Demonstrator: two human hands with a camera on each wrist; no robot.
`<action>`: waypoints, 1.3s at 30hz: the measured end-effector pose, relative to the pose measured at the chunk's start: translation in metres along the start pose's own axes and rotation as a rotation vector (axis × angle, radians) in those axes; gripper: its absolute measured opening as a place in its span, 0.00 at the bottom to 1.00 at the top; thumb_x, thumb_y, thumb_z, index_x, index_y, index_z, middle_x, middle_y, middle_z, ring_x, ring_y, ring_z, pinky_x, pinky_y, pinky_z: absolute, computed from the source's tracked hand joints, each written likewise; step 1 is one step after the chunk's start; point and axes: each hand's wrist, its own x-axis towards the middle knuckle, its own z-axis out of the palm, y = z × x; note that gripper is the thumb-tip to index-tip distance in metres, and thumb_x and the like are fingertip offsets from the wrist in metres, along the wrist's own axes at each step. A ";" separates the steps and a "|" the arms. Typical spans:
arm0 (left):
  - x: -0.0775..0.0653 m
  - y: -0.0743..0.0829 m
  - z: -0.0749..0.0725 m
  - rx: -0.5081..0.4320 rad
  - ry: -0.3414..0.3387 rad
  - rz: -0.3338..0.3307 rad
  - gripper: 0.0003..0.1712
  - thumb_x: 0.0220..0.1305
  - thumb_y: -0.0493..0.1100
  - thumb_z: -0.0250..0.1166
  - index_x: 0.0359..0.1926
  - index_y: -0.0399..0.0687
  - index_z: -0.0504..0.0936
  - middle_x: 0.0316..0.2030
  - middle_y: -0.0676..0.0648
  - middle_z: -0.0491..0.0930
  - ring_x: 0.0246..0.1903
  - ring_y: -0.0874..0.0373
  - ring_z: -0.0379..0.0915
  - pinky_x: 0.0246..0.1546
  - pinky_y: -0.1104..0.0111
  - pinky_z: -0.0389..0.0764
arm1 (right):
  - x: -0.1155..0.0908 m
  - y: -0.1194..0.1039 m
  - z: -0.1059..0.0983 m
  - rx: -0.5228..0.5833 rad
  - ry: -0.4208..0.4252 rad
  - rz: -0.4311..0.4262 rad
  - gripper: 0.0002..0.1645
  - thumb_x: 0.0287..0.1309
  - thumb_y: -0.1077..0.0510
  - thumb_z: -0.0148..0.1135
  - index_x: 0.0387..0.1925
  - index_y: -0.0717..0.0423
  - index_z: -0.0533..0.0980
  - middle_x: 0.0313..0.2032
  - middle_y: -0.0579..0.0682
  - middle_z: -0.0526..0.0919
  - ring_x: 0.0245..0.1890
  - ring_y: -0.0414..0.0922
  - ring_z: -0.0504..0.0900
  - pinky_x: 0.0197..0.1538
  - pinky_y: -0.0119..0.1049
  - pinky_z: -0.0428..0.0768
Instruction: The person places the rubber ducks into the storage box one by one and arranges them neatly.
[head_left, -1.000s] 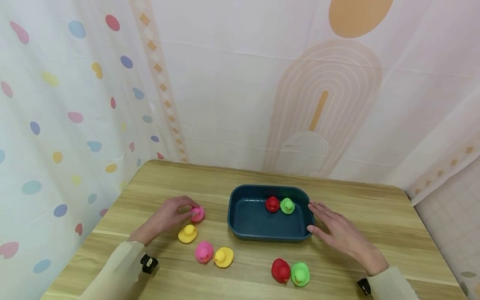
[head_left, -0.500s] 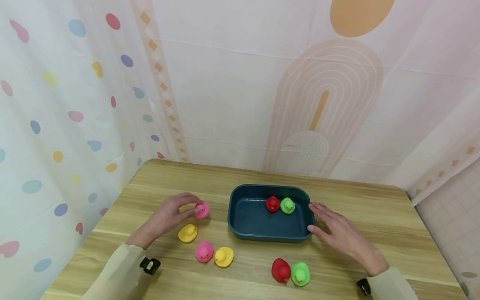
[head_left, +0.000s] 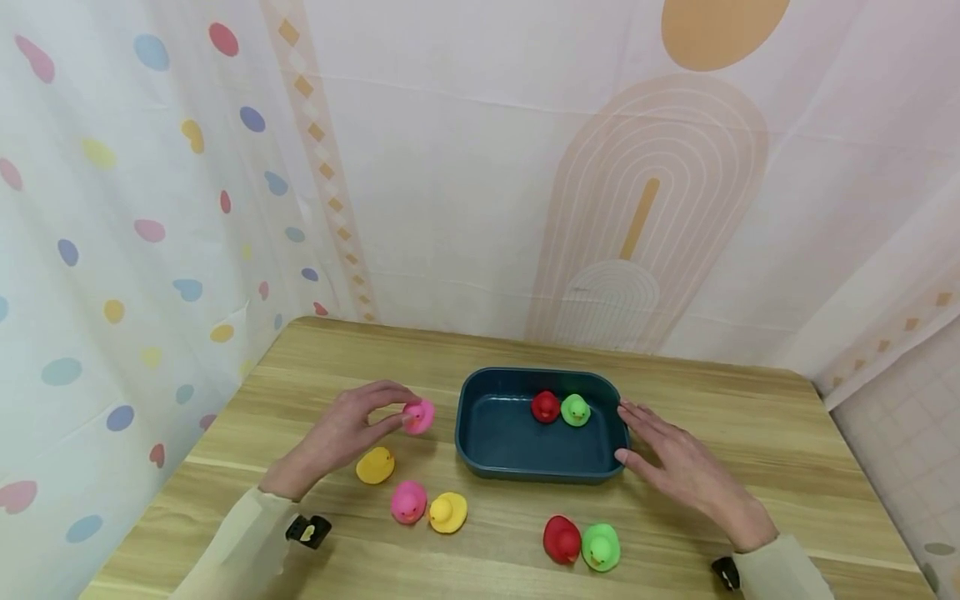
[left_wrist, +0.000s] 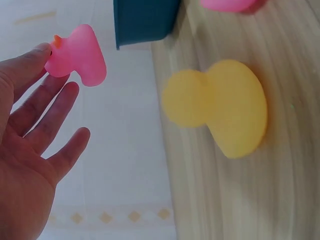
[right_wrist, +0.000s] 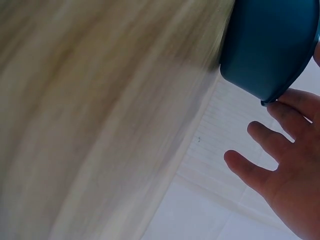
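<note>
My left hand (head_left: 348, 429) pinches a pink rubber duck (head_left: 420, 416) between thumb and fingertips, left of a dark blue bin (head_left: 517, 477). In the left wrist view the pink duck (left_wrist: 85, 52) hangs off the table surface, its orange beak near the thumb; the other fingers are spread. My right hand (head_left: 686, 467) rests against the bin's right end with fairly straight fingers touching the rim. Inside the bin sit a red duck (head_left: 546, 407) and a green duck (head_left: 576, 410), side by side.
On the wooden table (head_left: 322, 350) lie a yellow duck (head_left: 375, 465) below my left hand, a pink duck (head_left: 408, 502) beside another yellow duck (head_left: 448, 512), and a red duck (head_left: 562, 540) beside a green one (head_left: 601, 547). A patterned curtain (head_left: 450, 208) hangs behind the table.
My left hand has carried the pink duck rightward and slightly up, closer to the bin. My right hand has stayed at the bin's right end.
</note>
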 end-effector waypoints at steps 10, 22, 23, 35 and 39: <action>0.010 0.015 0.002 -0.015 -0.013 0.005 0.16 0.67 0.38 0.72 0.55 0.50 0.87 0.52 0.51 0.85 0.52 0.50 0.82 0.50 0.53 0.85 | -0.001 -0.001 -0.001 0.011 -0.003 0.007 0.39 0.76 0.42 0.57 0.75 0.62 0.65 0.76 0.59 0.65 0.73 0.62 0.67 0.67 0.65 0.70; 0.024 0.025 0.008 -0.059 -0.021 0.041 0.16 0.67 0.38 0.72 0.54 0.50 0.88 0.52 0.53 0.85 0.52 0.50 0.82 0.52 0.55 0.85 | -0.002 -0.002 -0.002 0.005 -0.008 0.013 0.39 0.76 0.41 0.57 0.76 0.61 0.65 0.76 0.59 0.64 0.72 0.61 0.69 0.67 0.63 0.71; 0.025 0.026 0.009 -0.064 -0.023 0.044 0.16 0.66 0.38 0.72 0.55 0.50 0.88 0.52 0.53 0.85 0.52 0.51 0.82 0.53 0.55 0.85 | -0.002 -0.002 -0.002 0.005 -0.008 0.012 0.39 0.76 0.41 0.57 0.76 0.61 0.65 0.76 0.59 0.64 0.72 0.61 0.69 0.67 0.63 0.71; 0.041 0.034 0.016 -0.093 -0.049 0.061 0.18 0.67 0.39 0.72 0.57 0.49 0.87 0.54 0.52 0.85 0.55 0.53 0.81 0.55 0.54 0.84 | -0.002 -0.002 -0.002 0.014 -0.010 0.029 0.40 0.76 0.40 0.56 0.76 0.61 0.64 0.76 0.59 0.64 0.72 0.61 0.68 0.67 0.64 0.70; 0.046 0.038 0.019 -0.092 -0.068 0.062 0.17 0.67 0.39 0.71 0.57 0.48 0.86 0.54 0.50 0.85 0.56 0.52 0.80 0.56 0.53 0.83 | -0.002 -0.001 -0.002 0.018 -0.009 0.027 0.40 0.76 0.40 0.56 0.77 0.60 0.64 0.76 0.59 0.64 0.72 0.61 0.68 0.68 0.64 0.70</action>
